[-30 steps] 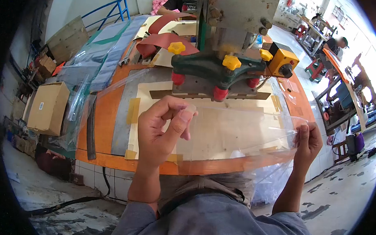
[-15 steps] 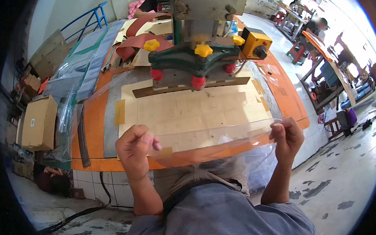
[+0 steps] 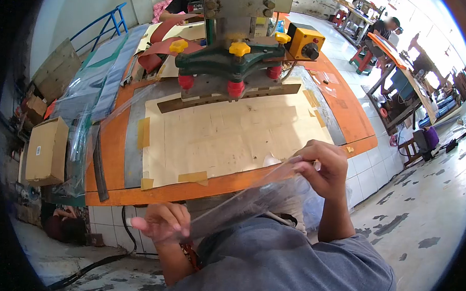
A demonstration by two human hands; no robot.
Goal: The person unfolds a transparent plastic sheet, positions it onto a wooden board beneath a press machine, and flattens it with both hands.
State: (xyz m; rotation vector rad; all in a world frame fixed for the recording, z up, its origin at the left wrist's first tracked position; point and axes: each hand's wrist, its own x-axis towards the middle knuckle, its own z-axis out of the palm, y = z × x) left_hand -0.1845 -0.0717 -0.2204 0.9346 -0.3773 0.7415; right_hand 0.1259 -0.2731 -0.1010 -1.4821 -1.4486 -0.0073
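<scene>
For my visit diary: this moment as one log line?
left hand: at lower end of clear film; right hand: pinching its upper end; pale sheet: edges taped

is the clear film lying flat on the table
No, the film stretches at a slant in the air between the right hand and the left hand.

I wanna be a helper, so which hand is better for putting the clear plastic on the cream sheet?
Probably the right hand: it pinches the clear plastic and appears closer to the cream sheet. In view, the left hand sits below the orange table edge.
</scene>
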